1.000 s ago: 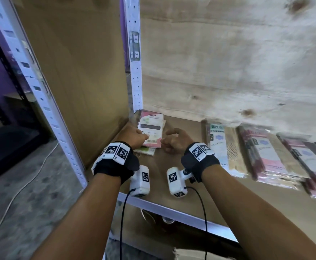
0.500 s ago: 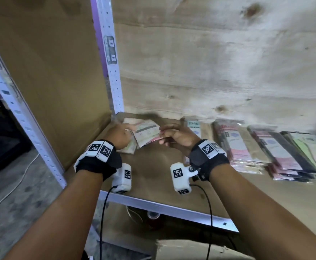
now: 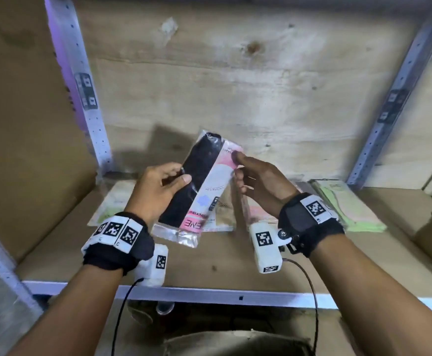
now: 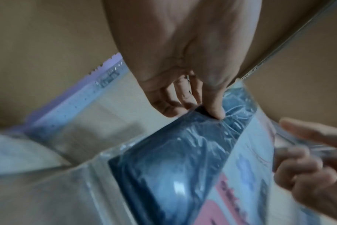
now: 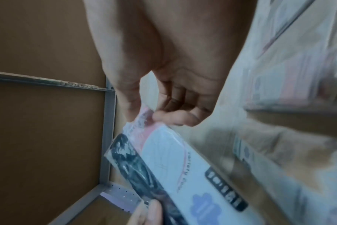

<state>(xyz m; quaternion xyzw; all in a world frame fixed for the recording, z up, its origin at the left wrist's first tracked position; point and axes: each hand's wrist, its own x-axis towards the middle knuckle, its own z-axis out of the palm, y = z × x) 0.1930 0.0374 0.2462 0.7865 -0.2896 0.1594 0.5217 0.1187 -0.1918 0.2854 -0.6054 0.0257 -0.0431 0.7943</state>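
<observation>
Now that the packet [image 3: 209,186] no longer lies on the shelf [image 3: 209,263] but hangs tilted above it, left hand [image 3: 156,194] gripping its dark side, right hand [image 3: 261,181] pinching the top corner, pickup looks complete.

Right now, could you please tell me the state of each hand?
Left hand: closed, gripping the dark side of the plastic packet.
Right hand: closed, pinching the packet's pink upper edge.

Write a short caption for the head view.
Left hand and right hand hold a packet, black and pink inside, above a shelf bearing other packets.
</observation>
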